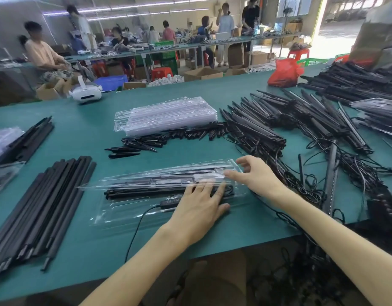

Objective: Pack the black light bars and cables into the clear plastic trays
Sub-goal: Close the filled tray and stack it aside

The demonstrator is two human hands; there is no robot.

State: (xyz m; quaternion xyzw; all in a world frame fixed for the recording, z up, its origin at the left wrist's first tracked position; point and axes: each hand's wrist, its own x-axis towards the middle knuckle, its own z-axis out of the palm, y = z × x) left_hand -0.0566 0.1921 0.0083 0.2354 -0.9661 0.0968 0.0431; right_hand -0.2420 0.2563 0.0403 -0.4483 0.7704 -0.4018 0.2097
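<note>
1. Left hand (200, 202) lies flat, fingers straight, pressing on the black light bars (146, 192) in the clear tray (128, 212).
2. Right hand (254, 175), fingers loosely spread, touches the tray's half-raised lid (146, 181) at its 3 o'clock end.
3. From the tray, a cable (137, 224) trails toward 7 o'clock, over the table (80, 133) edge.
4. Spare trays (166, 115) are stacked at 12 o'clock, and loose bars (256, 127) are piled at 2 o'clock.

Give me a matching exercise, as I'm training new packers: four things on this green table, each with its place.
Things
1. stack of empty clear plastic trays
2. white headset
3. red plastic bag
4. clear plastic tray holding black light bars

Places
a. far edge, right
b. near edge, centre
c. far edge, left
d. mid-table

Pairs: 1-d, 2-c, 3-a, 4-b
</note>
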